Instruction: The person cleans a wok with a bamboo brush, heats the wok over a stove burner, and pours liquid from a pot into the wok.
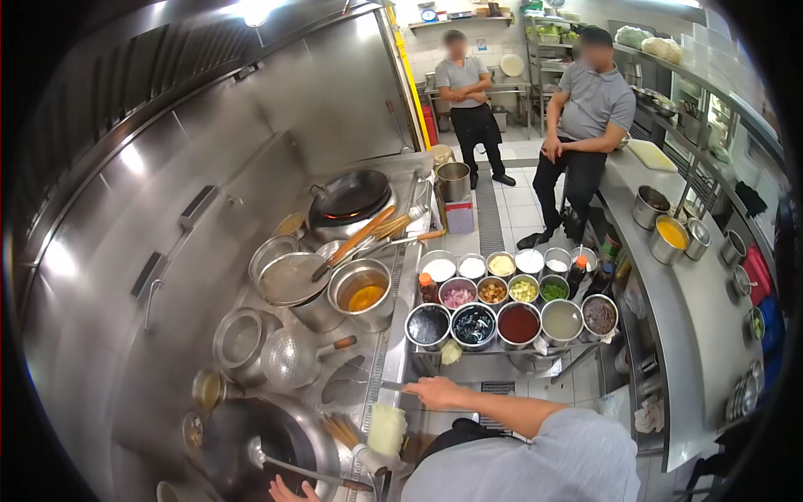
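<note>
The person's right hand (pixel 435 391) reaches forward with the fingers curled over the front edge of the stainless steel bench (pixel 381 351), just below the rack of round steel condiment bowls (pixel 512 301). It seems to grip a thin dark handle there, though the view is too small to be sure. The left hand (pixel 288 491) sits at the bottom edge of the view, only partly visible, closed around the long metal handle of a steel ladle (pixel 293 468) whose bowl rests inside the large black wok (pixel 251 443) at the near end of the cooking line.

Beside the wok lies a pale bristled wok brush (pixel 386 428) and a bundle of wooden sticks. Further along the bench stand a perforated steel strainer ladle (pixel 290 358), a steel pot holding orange liquid (pixel 361 293), and a second black wok (pixel 351 194) over a lit burner. Two other people in grey shirts and dark aprons wait at the far end of the aisle.
</note>
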`<state>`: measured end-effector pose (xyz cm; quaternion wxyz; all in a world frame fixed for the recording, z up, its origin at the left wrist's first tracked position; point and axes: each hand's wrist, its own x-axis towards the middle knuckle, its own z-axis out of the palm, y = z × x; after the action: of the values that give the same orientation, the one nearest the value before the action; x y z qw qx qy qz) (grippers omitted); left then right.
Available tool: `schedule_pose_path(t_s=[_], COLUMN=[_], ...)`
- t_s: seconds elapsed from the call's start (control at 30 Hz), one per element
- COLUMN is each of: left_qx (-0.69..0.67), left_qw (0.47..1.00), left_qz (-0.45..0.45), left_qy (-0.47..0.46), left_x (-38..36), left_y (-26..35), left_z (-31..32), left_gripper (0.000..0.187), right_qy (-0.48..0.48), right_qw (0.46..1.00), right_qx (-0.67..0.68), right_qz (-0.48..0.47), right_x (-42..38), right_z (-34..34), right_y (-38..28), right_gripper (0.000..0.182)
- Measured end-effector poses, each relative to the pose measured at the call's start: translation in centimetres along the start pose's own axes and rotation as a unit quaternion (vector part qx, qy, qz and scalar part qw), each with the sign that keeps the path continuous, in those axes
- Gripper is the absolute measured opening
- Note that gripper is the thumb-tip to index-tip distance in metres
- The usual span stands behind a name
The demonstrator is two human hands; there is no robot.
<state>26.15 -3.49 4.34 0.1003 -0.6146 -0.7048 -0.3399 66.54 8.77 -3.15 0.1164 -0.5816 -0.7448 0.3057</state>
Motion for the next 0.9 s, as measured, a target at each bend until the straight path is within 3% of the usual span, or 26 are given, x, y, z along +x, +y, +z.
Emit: schedule_pose_path(t_s=[0.07,0.1,0.23,0.4,0.47,0.53,0.57,0.63,0.77,0.87,0.9], left_qx=[0.134,0.154,0.174,0.197,0.181,0.070,0.068,-0.051,-0.145,-0.181,-0.178], left_qw=[0.989,0.978,0.960,0.936,0.949,0.986,0.986,0.997,0.989,0.982,0.984], left_qz=[-0.039,-0.083,-0.120,-0.062,-0.046,-0.037,-0.039,-0.061,-0.012,-0.012,-0.020], left_qy=[-0.047,-0.114,-0.183,-0.284,-0.254,-0.145,-0.146,-0.019,0.032,0.048,0.028], left_x=[-1.9,-2.4,-5.4,-8.5,-8.1,-6.8,-6.6,-6.2,-5.8,-6.7,-7.1], left_y=[-1.1,0.3,-1.5,-5.7,-4.8,-2.1,-1.2,0.3,3.3,3.6,3.9], left_z=[0.0,-1.1,0.3,3.4,2.3,-0.2,-1.0,-2.0,-3.2,-0.7,-0.5], left_gripper=[0.058,0.060,0.060,0.062,0.059,0.055,0.055,0.053,0.041,0.036,0.041], right_qy=[-0.004,0.003,0.016,0.003,0.023,0.063,0.062,0.065,0.061,0.029,0.057], right_qw=[1.000,1.000,1.000,0.999,0.999,0.995,0.995,0.991,0.994,0.995,0.987], right_qx=[-0.012,-0.012,0.024,0.026,0.021,0.065,0.063,0.105,0.074,0.077,0.105], right_qz=[-0.002,-0.003,-0.010,-0.020,-0.022,-0.041,-0.040,-0.046,-0.059,-0.062,-0.105], right_x=[0.1,-0.3,-0.9,0.5,0.0,-0.8,-1.3,-1.7,-0.9,1.0,2.8], right_z=[-0.2,-0.4,0.0,1.7,2.3,2.1,1.8,0.7,0.9,0.8,1.3], right_y=[-0.4,-0.9,-1.9,-1.6,-2.1,-3.1,-3.8,-4.9,-5.5,-6.3,-6.0], right_gripper=[0.045,0.045,0.045,0.047,0.047,0.046,0.046,0.046,0.043,0.046,0.047])
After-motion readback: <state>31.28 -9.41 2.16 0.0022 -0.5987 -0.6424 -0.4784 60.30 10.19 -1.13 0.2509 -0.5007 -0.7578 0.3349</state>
